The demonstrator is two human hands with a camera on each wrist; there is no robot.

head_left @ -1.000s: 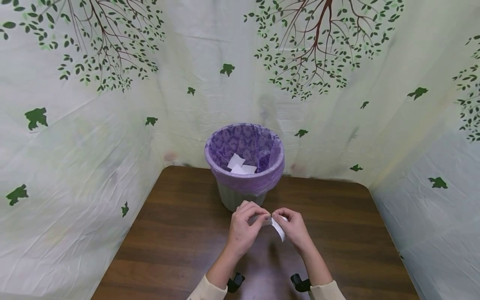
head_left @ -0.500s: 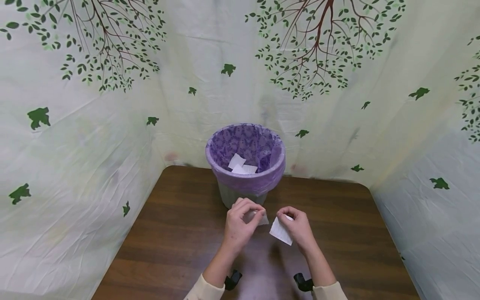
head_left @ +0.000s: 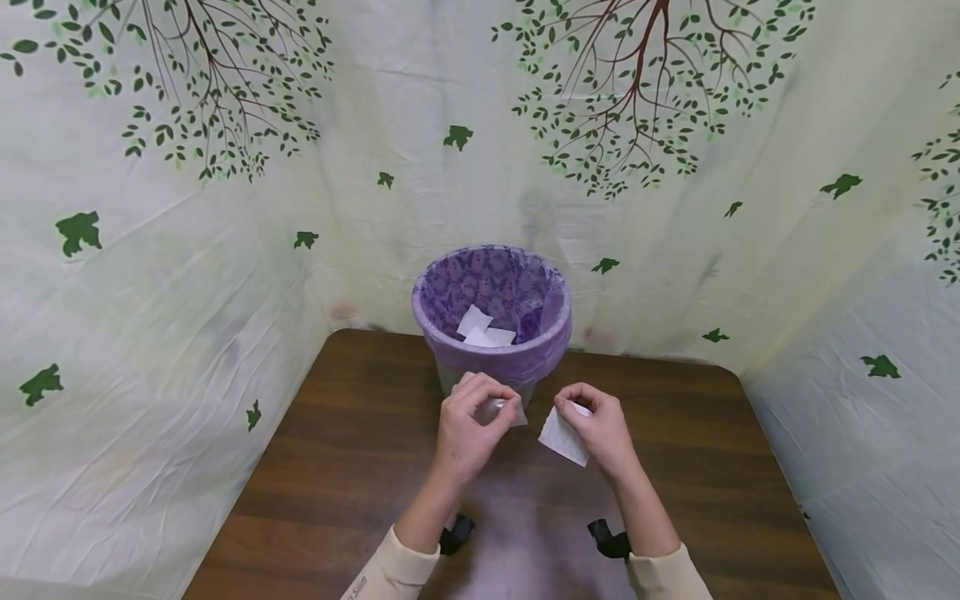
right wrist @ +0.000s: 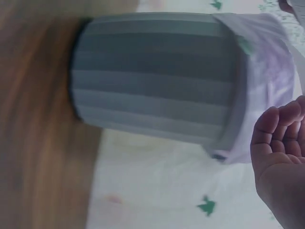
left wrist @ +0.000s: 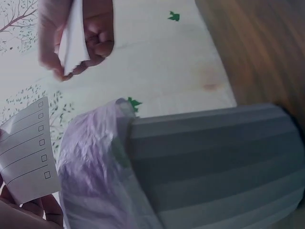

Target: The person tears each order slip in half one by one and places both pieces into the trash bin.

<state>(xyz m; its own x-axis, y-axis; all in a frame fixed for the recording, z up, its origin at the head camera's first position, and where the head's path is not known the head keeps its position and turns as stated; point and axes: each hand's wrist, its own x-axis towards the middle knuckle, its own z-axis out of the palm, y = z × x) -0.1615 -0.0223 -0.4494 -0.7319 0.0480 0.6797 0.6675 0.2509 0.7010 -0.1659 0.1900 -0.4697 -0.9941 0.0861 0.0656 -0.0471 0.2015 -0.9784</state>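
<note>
My left hand (head_left: 467, 429) pinches a torn piece of paper, lined and with a column of small boxes (left wrist: 28, 152) in the left wrist view. In the head view its fingers mostly cover that paper. A second white paper piece (head_left: 564, 436) hangs from the thumb and fingertips of my right hand (head_left: 602, 427); its edge looks ragged in the left wrist view. The two pieces are apart. Both hands are in front of a grey ribbed trash bin (right wrist: 157, 78) with a purple bag liner (head_left: 502, 360) folded over its rim. Several white paper scraps (head_left: 476, 323) lie inside.
The bin stands towards the back of a brown wooden table (head_left: 360, 450). Pale cloth (head_left: 525, 167) printed with trees and leaves encloses the back and sides. Black wrist mounts (head_left: 609, 542) sit on both forearms.
The paper between my hands came apart into two pieces. Both hands then separated a little and moved forward and up towards the bin.
</note>
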